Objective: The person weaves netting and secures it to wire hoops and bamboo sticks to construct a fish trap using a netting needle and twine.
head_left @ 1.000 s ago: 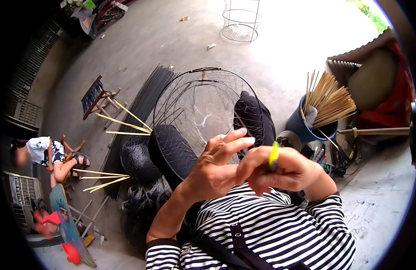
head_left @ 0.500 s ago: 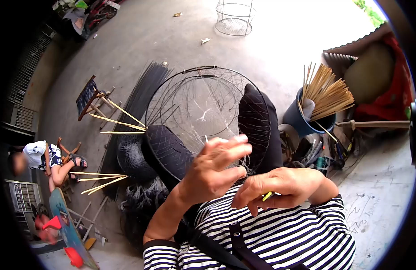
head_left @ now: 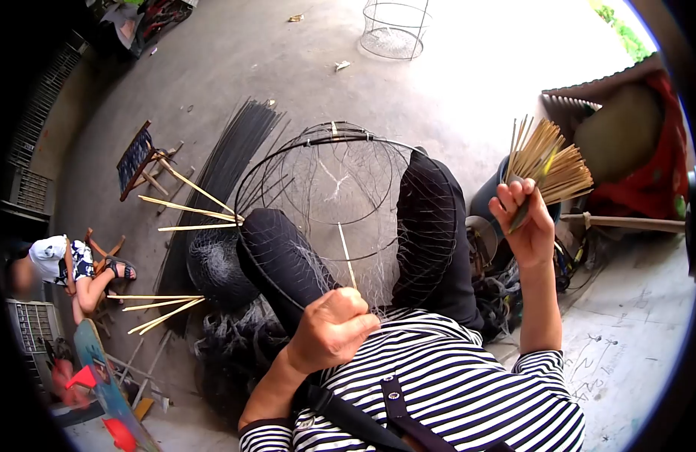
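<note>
A round wire-hooped net cage (head_left: 323, 140) with fine mesh lies across my knees, its hoops tilted. My left hand (head_left: 334, 328) is closed at the near side of the cage, gathering pale netting (head_left: 374, 290) near my lap. A thin pale strip (head_left: 348, 256) runs up from that fist; whether it is a stick or bunched mesh I cannot tell. Raised to the right, my right hand (head_left: 527, 226) is closed around a slim tool with a yellow-green part (head_left: 547, 162). Its exact kind is unclear.
Behind my right hand, a blue bucket (head_left: 486, 197) holds many thin bamboo sticks (head_left: 562, 162). Dark rods (head_left: 231, 151) lie left of the cage, near a stool (head_left: 137, 160). A seated person (head_left: 84, 271) is at far left. Another wire cage (head_left: 393, 41) stands ahead.
My right hand has moved up and right, away from the netting, with the slim tool. My left hand has moved down slightly and closed. The cage's hoops have tipped a little.
</note>
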Motion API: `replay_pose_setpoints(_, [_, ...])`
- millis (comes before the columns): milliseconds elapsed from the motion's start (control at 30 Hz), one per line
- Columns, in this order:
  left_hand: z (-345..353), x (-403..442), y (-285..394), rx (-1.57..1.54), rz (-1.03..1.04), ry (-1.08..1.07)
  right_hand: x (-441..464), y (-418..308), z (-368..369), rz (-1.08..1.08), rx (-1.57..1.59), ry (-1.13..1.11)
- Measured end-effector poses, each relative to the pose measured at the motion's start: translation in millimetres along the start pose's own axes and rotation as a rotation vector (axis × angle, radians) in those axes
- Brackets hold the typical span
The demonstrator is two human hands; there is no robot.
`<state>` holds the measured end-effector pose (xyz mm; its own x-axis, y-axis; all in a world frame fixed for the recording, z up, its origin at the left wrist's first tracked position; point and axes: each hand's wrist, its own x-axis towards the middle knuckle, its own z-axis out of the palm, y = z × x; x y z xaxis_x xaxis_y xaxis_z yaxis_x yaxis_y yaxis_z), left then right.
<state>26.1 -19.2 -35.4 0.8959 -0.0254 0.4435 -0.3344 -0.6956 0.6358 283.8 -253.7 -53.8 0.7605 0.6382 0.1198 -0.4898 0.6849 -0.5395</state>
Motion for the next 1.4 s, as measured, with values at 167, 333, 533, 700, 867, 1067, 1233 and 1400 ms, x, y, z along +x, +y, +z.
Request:
replay_pose_setpoints(167, [-17,-26,2,0.121,-0.059,-0.043,-12,-28,23,0.606,-1.786,-0.495])
replay_pose_setpoints(333, [-18,-35,2,0.192,-0.048,-0.012,6,-75,3,0.69,-1.05,-0.391])
replay_pose_setpoints(533, [-5,-42,3,0.249,0.0,-0.058,38,-17,28,-0.066,-0.931,-0.004])
replay_pose_setpoints(700, [-1,-43,9,0.251,0.014,-0.025,50,50,108,-0.55,-1.903,-0.292])
replay_pose_setpoints(867, [-1,-48,11,0.299,0.032,-0.066,58,82,115,-0.689,-2.019,-0.375])
replay_pose_setpoints(1067, [2,-48,12,0.3,0.044,-0.062,58,101,113,-0.656,-2.05,-0.348])
replay_pose_setpoints(1233, [2,-48,12,0.288,0.05,-0.059,54,110,112,-0.697,-2.082,-0.313])
replay_pose_setpoints(1400, [3,-45,13,0.26,0.05,-0.009,43,117,111,-0.674,-2.124,-0.285])
